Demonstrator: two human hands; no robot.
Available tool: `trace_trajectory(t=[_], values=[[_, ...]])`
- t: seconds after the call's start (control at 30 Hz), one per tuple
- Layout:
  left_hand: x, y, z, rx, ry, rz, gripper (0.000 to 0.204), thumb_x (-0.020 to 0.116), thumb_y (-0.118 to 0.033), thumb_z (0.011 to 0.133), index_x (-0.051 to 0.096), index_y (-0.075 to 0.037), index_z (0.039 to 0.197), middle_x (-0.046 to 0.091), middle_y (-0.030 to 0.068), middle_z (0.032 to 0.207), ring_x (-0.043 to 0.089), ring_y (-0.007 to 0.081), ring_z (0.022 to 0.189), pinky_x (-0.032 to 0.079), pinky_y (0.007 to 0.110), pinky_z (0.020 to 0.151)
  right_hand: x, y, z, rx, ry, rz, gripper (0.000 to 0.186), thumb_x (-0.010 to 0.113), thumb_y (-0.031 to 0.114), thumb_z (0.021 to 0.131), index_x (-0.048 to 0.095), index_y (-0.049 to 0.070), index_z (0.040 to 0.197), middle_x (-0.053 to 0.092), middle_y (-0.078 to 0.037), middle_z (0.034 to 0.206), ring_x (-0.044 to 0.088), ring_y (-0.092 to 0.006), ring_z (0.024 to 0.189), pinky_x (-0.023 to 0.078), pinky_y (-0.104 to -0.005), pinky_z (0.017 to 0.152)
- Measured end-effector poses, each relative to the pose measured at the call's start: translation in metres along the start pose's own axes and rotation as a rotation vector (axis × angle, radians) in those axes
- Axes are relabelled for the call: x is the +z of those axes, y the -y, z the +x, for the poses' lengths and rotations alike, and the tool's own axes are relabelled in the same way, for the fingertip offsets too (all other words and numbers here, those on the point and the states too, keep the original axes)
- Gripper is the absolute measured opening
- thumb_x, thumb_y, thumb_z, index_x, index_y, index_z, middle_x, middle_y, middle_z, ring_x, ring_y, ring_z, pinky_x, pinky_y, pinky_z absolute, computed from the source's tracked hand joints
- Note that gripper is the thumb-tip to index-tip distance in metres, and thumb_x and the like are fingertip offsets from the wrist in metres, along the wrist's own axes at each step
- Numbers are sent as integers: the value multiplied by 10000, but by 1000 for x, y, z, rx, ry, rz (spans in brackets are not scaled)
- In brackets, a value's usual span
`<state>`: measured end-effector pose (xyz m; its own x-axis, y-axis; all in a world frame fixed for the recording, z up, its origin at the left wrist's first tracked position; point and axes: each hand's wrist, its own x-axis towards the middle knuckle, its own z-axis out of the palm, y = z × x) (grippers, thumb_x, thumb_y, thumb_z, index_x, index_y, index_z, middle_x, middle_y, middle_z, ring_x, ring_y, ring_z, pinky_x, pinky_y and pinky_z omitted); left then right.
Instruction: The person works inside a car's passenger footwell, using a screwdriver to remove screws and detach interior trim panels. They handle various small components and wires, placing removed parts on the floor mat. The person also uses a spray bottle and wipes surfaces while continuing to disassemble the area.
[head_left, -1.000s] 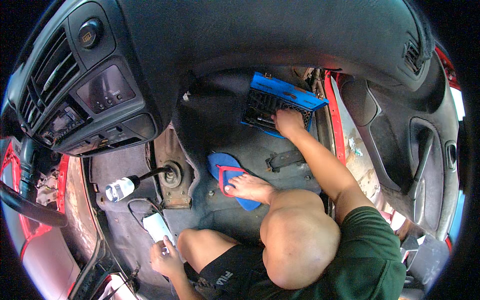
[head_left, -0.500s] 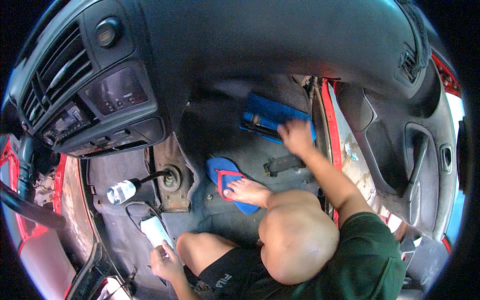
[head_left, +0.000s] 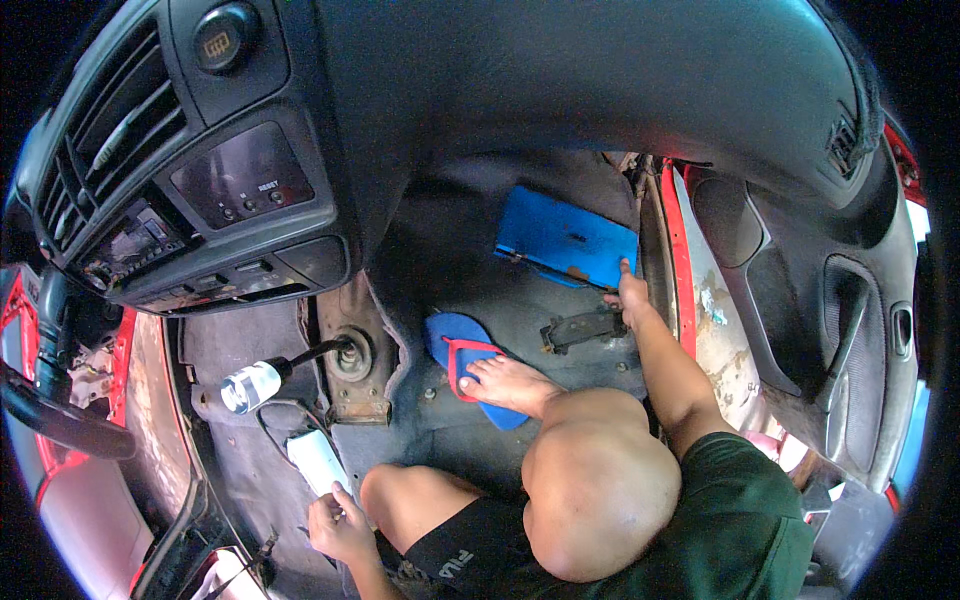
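Observation:
On the footwell floor lies a flat blue case (head_left: 570, 240), with a smooth top and a dark strip along its near edge. My right hand (head_left: 630, 296) is closed on its near right corner, thumb on top and fingers below. At the lower left, my left hand (head_left: 342, 522) has its fingers curled at the near end of a white rectangular device (head_left: 317, 463), from which a dark cable loops. What the curled fingers cover is hidden. A dark bracket-like piece (head_left: 582, 331) lies on the floor just nearer than the blue case.
My bare foot rests on a blue flip-flop (head_left: 463, 350) with a red strap. Left of it stands a gear lever (head_left: 252, 386) with a clear knob. The dashboard (head_left: 590, 80) overhangs the footwell; a car door (head_left: 800, 300) is at the right.
The blue case's lid, raised before with a dark inside showing, now lies down flat. My right hand has moved nearer and right, onto the case's corner. My left hand has hardly moved.

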<state>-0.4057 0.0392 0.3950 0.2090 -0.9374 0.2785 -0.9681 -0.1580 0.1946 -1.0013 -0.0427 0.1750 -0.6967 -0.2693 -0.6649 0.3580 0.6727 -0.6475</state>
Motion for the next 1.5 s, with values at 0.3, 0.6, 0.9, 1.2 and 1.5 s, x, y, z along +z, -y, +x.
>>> trace_trajectory(t=[0.3,0.6,0.9,1.2,1.5], values=[[-13,17,-7,43,76,18,299,775,-133,894,589,-44,677,593,71,632,573,257,538,433,408,505,106,37,-23,-171,89,36,634,662,469,994,572,-115,1222,688,-236,1077,736,-344,718,560,-401,495],[-2,11,-3,44,56,-32,304,764,-154,923,617,-29,688,586,79,589,527,214,485,410,384,490,181,141,10,-951,-31,-1040,719,737,560,893,600,23,1350,621,-245,1272,611,-429,1099,467,-615,1010],[3,16,-2,-29,66,-49,284,774,-156,904,620,-36,698,605,82,601,551,215,473,435,365,481,248,65,-54,-1708,56,-1251,729,645,349,946,347,366,1612,457,-137,1544,447,-423,1374,322,-717,1107],[3,29,3,43,174,-169,251,774,-132,858,597,-47,701,606,108,626,591,308,524,470,425,528,301,106,23,-1596,-105,-611,479,593,281,979,580,247,1456,532,-100,1463,470,-359,1371,381,-639,1111],[-1,29,-4,34,25,-166,274,761,-76,877,566,-39,689,551,85,612,545,264,507,414,404,491,187,108,-37,-1452,322,-1304,764,682,157,907,362,236,1596,391,-214,1600,369,-447,1467,280,-588,1227]])
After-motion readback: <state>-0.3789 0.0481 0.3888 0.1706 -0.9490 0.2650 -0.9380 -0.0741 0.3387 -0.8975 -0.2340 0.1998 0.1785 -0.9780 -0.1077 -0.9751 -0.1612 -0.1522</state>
